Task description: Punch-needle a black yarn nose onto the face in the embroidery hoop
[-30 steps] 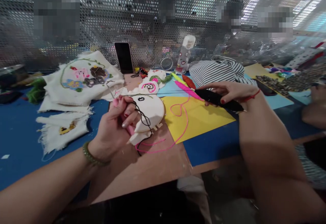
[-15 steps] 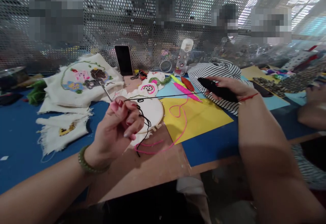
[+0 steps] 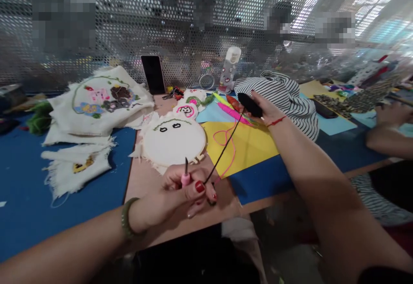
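Note:
My left hand [image 3: 180, 191] is closed around a punch needle [image 3: 185, 178] with a pink collar and a metal tip pointing up. Its thumb and fingers also pinch black yarn [image 3: 224, 149]. The strand runs taut up to a wound bundle of black yarn [image 3: 250, 104], which my right hand [image 3: 266, 107] grips at the back. Behind my left hand lies an embroidery hoop [image 3: 174, 144] of white cloth, with two small black outlines and a green stitched line near its top. Pink and orange yarn bundles [image 3: 230, 109] rest close to my right hand.
A phone [image 3: 153, 74] and a bottle [image 3: 229, 71] stand by the perforated metal screen. Embroidered cloth [image 3: 100, 103] lies at left, yellow paper [image 3: 254, 146] in the middle, striped fabric [image 3: 284, 97] behind my right hand. Another person's arm [image 3: 392, 122] rests at far right.
My left hand has dropped and moved right, turning the punch needle upright and uncovering the hoop. My right hand has shifted left with the black bundle; the strand now slants steeply.

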